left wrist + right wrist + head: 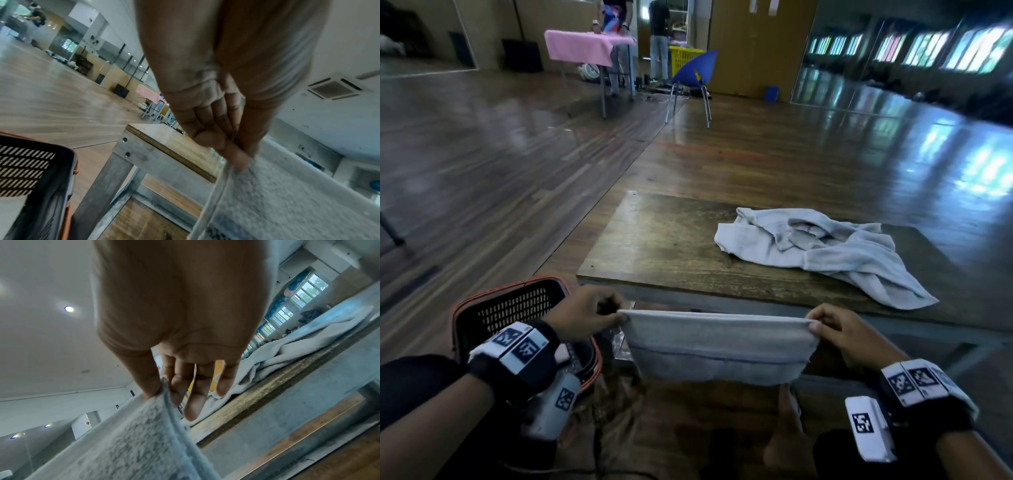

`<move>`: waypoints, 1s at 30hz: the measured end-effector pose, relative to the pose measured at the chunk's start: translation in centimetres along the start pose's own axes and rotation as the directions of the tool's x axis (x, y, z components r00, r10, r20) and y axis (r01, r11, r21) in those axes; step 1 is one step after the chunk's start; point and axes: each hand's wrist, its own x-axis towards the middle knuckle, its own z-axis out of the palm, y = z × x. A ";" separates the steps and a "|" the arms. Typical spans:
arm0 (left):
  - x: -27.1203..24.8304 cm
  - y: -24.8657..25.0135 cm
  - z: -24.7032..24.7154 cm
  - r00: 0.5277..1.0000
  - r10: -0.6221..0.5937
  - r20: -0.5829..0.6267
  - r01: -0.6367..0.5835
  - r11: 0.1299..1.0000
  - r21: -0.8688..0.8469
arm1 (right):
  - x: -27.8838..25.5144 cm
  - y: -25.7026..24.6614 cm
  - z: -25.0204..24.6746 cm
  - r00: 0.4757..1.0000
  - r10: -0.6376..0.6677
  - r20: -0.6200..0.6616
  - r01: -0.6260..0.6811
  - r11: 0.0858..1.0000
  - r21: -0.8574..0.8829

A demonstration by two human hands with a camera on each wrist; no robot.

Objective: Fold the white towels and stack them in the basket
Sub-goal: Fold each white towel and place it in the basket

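Note:
A folded white towel [719, 346] hangs in the air in front of the table's near edge, stretched between both hands. My left hand [589, 317] pinches its top left corner, and in the left wrist view the towel [267, 203] drops away from my left hand [236, 146]. My right hand [835, 329] pinches the top right corner; in the right wrist view my right hand [164, 386] holds the towel [133, 443] between thumb and forefinger, other fingers straight. The dark basket [517, 305] with an orange rim stands on the floor under my left wrist. Its inside is mostly hidden.
Crumpled white towels [822, 246] lie in a pile on the right half of the wooden table [654, 240]. Far off stand a blue chair [693, 73], a pink-covered table [582, 46] and people beside it. Wooden floor lies all around.

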 end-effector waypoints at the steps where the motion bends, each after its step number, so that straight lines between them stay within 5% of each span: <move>1: 0.1 0.1 -0.4 0.999 -0.012 -0.036 0.010 0.999 -0.046 | 0.0 -0.4 -0.1 1.000 -0.012 -0.002 0.012 1.000 -0.005; 5: 1.9 2.2 -2.1 0.994 -0.032 -0.103 0.025 0.997 -0.068 | 1.3 -2.4 -1.3 0.996 -0.060 -0.063 0.058 0.998 -0.033; 8: 4.1 4.9 -4.4 0.966 0.050 -0.252 -0.055 0.998 -0.015 | 3.8 -5.0 -4.1 0.962 -0.124 -0.245 0.108 0.991 -0.079; 11: 6.4 8.1 -8.2 0.851 0.193 -0.489 -0.166 0.981 0.100 | 6.2 -8.7 -8.3 0.874 -0.213 -0.437 0.216 0.975 -0.044; 16: 8.4 12.9 -13.4 0.590 0.434 -0.680 -0.474 0.869 0.143 | 6.3 -14.9 -13.3 0.707 -0.315 -0.633 0.494 0.861 0.124; 18: 8.3 13.1 -13.6 0.566 0.440 -0.697 -0.532 0.841 0.099 | 5.8 -15.5 -13.1 0.711 -0.332 -0.620 0.531 0.832 0.162; 20: 8.0 11.3 -12.8 0.648 0.438 -0.623 -0.480 0.870 0.113 | 5.9 -14.2 -11.6 0.776 -0.309 -0.549 0.472 0.863 0.182; 22: 7.6 8.2 -11.0 0.825 0.390 -0.410 -0.377 0.919 0.118 | 5.9 -11.6 -9.7 0.881 -0.254 -0.398 0.334 0.931 0.145; 24: 6.8 4.6 -8.3 0.954 0.266 -0.141 -0.256 0.963 0.084 | 5.9 -8.5 -7.2 0.979 -0.168 -0.112 0.170 0.985 0.010; 27: 6.2 0.1 -4.3 0.990 0.089 0.112 -0.112 0.971 0.213 | 6.4 -3.7 -3.4 0.973 -0.027 0.229 0.047 0.995 -0.086; 30: 7.4 -1.8 -2.3 0.982 0.052 0.182 -0.114 0.931 0.348 | 7.8 -0.5 -0.6 0.968 0.035 0.250 -0.016 0.997 -0.076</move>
